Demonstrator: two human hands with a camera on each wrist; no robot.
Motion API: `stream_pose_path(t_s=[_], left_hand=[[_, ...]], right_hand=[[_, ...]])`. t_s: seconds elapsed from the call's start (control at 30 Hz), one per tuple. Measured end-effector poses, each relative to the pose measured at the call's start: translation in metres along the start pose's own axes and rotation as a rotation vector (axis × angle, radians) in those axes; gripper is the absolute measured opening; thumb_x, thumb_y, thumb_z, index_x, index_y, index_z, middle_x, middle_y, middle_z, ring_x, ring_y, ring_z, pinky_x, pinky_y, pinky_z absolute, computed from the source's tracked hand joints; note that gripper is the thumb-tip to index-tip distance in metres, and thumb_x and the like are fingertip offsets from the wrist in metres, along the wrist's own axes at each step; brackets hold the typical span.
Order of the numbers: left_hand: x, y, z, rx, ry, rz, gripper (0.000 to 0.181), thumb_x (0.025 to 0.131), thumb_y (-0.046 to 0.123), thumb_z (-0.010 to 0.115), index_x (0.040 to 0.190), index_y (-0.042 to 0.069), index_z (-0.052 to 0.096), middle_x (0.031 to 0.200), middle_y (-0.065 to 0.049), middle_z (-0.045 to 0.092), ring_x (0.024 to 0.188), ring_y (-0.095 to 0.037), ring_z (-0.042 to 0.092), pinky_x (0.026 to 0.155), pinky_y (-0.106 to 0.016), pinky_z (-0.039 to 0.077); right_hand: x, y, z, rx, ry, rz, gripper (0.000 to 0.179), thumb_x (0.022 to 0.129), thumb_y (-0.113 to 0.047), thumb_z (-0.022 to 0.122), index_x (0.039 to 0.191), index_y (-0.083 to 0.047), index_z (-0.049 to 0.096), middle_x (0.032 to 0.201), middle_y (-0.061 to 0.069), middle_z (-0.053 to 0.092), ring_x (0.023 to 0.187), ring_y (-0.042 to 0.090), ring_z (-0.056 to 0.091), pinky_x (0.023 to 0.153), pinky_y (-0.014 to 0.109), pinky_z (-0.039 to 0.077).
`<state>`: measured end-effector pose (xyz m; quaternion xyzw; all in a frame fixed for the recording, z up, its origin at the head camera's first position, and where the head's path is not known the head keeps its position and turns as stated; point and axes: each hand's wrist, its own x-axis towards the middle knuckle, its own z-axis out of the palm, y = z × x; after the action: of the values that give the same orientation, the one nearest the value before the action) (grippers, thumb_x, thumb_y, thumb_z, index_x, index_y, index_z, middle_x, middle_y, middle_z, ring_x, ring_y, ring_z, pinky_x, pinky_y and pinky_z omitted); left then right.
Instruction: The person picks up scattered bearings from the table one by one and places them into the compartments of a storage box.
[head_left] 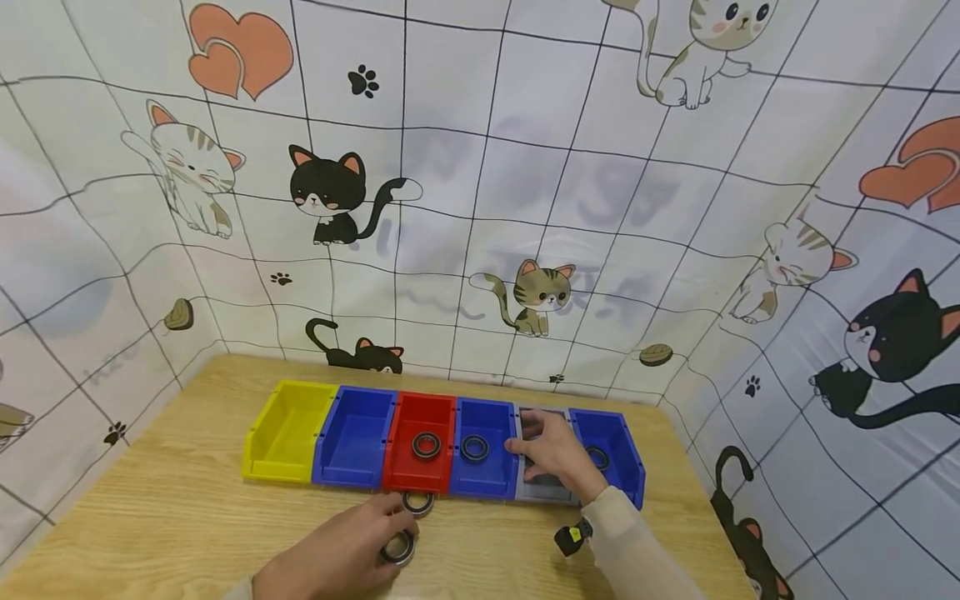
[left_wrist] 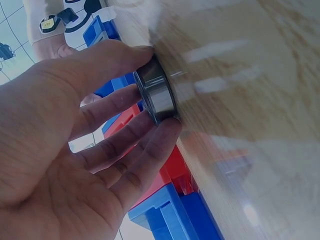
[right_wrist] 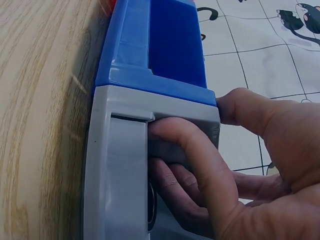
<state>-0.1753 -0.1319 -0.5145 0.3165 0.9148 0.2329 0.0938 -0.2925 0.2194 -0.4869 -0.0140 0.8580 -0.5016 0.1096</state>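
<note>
Six open-fronted bins are set side by side in a row on the worktop (head_left: 150,467). From left to right, the yellow bin (head_left: 288,429) is followed by the inner-left blue bin (head_left: 356,433), the red bin (head_left: 423,410), the middle blue bin (head_left: 483,481), the grey bin (head_left: 546,492) and the end blue bin (head_left: 613,433). One ring-shaped bearing (head_left: 426,445) is held flat on the floor of the red bin, and another bearing (head_left: 475,448) is contained in the middle blue bin. A further bearing (head_left: 597,457) is partly hidden by the right arm in the end blue bin. In the grey bin, the dark edge of a bearing (right_wrist: 152,205) is shown behind the front lip.

The fingers of the right hand (head_left: 555,450) are spread and bent into the grey bin; whether its bearing is gripped cannot be told. By the left hand (head_left: 348,542), a bearing (head_left: 397,548) is pinched between thumb and fingers in front of the row; whether the worktop is touched by it cannot be made out. Just beside those fingers, a loose bearing (head_left: 417,503) is seen before the red bin's front.
</note>
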Motion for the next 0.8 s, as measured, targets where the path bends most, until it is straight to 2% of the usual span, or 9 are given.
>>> stream_pose_path(t_s=[0.23,0.43,0.53,0.67,0.8], left_hand=[[0.003,-0.002,-0.003,-0.022,-0.038,-0.049,0.035,0.096,0.023,0.095,0.128,0.028,0.081,0.127,0.004,0.074,0.101,-0.001,0.063,0.093,-0.027,0.069],[0.002,-0.002,-0.006,-0.009,-0.013,-0.065,0.038,0.095,0.024,0.095,0.13,0.027,0.082,0.13,0.002,0.073,0.104,-0.007,0.066,0.096,-0.035,0.071],[0.0,-0.001,-0.009,0.017,0.027,-0.053,0.039,0.095,0.026,0.096,0.131,0.023,0.082,0.129,0.002,0.072,0.104,-0.008,0.066,0.096,-0.036,0.071],[-0.003,-0.001,-0.015,0.076,0.108,-0.017,0.035,0.093,0.026,0.099,0.124,0.022,0.082,0.121,0.005,0.07,0.1,-0.007,0.065,0.091,-0.032,0.07],[-0.005,-0.004,-0.022,0.097,0.168,-0.013,0.034,0.092,0.025,0.099,0.121,0.022,0.082,0.118,0.006,0.07,0.102,-0.01,0.066,0.089,-0.032,0.07]], right_hand=[[0.001,-0.001,0.0,0.002,0.002,0.003,0.074,0.104,-0.014,0.089,0.169,-0.002,0.056,0.149,0.03,0.069,0.077,0.024,0.081,0.069,0.051,0.073],[0.002,-0.001,-0.001,-0.006,0.002,0.008,0.074,0.104,-0.015,0.089,0.169,-0.003,0.056,0.151,0.03,0.068,0.074,0.025,0.08,0.068,0.048,0.072],[0.002,0.0,0.0,-0.011,-0.001,0.012,0.074,0.105,-0.016,0.089,0.17,-0.004,0.056,0.152,0.03,0.069,0.072,0.025,0.08,0.069,0.048,0.072],[0.002,0.001,0.0,-0.001,-0.002,0.019,0.073,0.105,-0.016,0.088,0.17,-0.005,0.056,0.152,0.03,0.068,0.074,0.025,0.081,0.07,0.049,0.073],[0.003,0.003,0.001,0.0,-0.004,0.019,0.073,0.105,-0.015,0.088,0.17,-0.004,0.056,0.153,0.03,0.068,0.074,0.025,0.081,0.071,0.05,0.073]])
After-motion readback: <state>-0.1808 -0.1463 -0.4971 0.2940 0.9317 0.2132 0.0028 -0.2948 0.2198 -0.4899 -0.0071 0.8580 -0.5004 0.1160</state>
